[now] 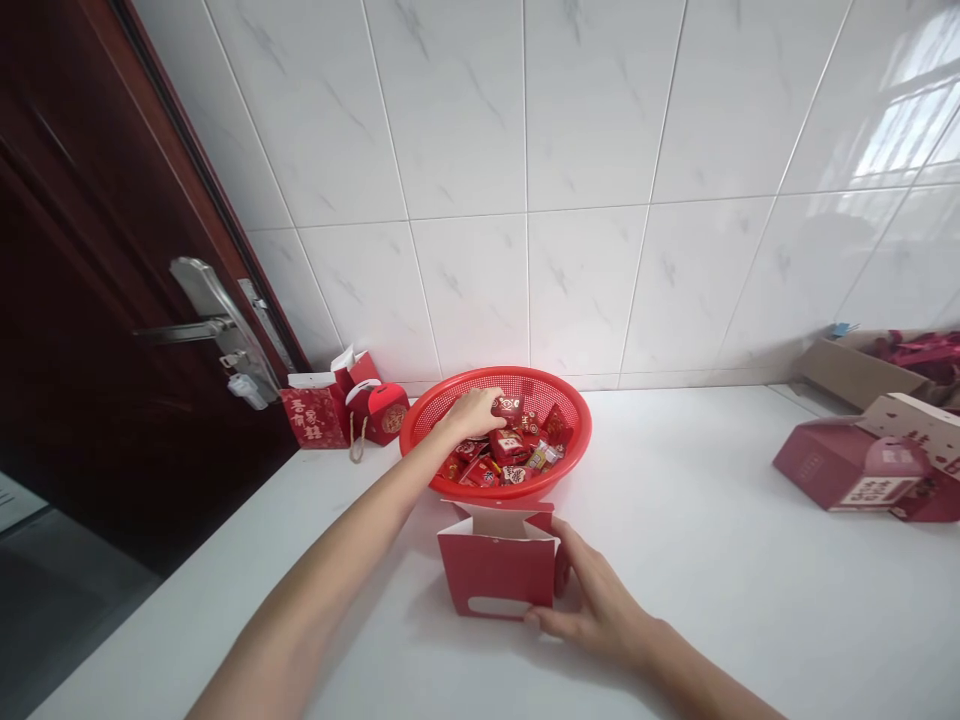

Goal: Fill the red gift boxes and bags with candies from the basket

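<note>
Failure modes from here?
Likely risks:
1. The red box stands open on the white table, steadied only from its right side by the right hand; an off-centre drop could tip or twist it.
2. The left hand is in among loose, closely packed sweets, so its fingers might drag extra ones over the rim of the red basket.
3. The box's upright top flaps could catch a packet on its way in.

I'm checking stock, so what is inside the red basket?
The basket holds small wrapped sweets, mostly red, some with gold or white print. The left hand covers some; the bottom layer is hidden.
</note>
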Demonstrator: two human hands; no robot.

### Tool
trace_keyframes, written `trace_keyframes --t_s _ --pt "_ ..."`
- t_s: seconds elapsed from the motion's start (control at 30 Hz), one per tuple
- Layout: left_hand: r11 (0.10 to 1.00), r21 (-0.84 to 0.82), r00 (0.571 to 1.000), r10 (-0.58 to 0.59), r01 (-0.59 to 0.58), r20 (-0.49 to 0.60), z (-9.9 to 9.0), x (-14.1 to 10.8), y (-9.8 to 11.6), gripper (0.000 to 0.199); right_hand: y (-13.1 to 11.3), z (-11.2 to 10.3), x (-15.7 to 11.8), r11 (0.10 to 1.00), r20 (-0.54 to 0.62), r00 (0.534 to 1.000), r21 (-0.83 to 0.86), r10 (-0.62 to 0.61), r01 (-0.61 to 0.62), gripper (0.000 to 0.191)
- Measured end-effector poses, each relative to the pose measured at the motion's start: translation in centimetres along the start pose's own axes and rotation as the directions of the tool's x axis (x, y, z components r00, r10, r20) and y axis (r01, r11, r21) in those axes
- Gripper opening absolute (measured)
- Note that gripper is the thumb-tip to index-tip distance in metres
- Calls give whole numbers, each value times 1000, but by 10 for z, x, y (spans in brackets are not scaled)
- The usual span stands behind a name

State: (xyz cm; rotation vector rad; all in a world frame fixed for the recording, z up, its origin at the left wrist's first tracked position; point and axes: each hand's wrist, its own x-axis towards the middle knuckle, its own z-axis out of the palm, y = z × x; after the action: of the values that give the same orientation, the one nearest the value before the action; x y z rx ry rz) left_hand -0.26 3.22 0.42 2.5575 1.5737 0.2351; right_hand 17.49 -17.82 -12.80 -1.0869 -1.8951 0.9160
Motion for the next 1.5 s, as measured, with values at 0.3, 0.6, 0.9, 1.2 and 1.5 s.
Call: trace_keyframes --t_s 0.3,0.6,0.9,1.2,1.5 --pt "996 -90 998 -2 -4 -64 8 3 -11 33 2 1 -1 1000 -4 1000 -2 0 0 77" --pt "991 -93 971 110 -92 213 22 -2 -9 63 0 -1 0 1000 9 1000 -7 -5 5 80" --pt "942 -285 969 219 -179 114 23 0 -4 61 2 0 -1 999 -6 999 -29 -33 33 84" --pt "834 -489 965 195 -257 -176 20 4 0 22 3 0 0 998 -9 999 -46 -48 47 84" --pt "744 -602 939 98 -289 -329 10 4 -6 23 5 0 -1 998 -11 999 -58 -40 39 88"
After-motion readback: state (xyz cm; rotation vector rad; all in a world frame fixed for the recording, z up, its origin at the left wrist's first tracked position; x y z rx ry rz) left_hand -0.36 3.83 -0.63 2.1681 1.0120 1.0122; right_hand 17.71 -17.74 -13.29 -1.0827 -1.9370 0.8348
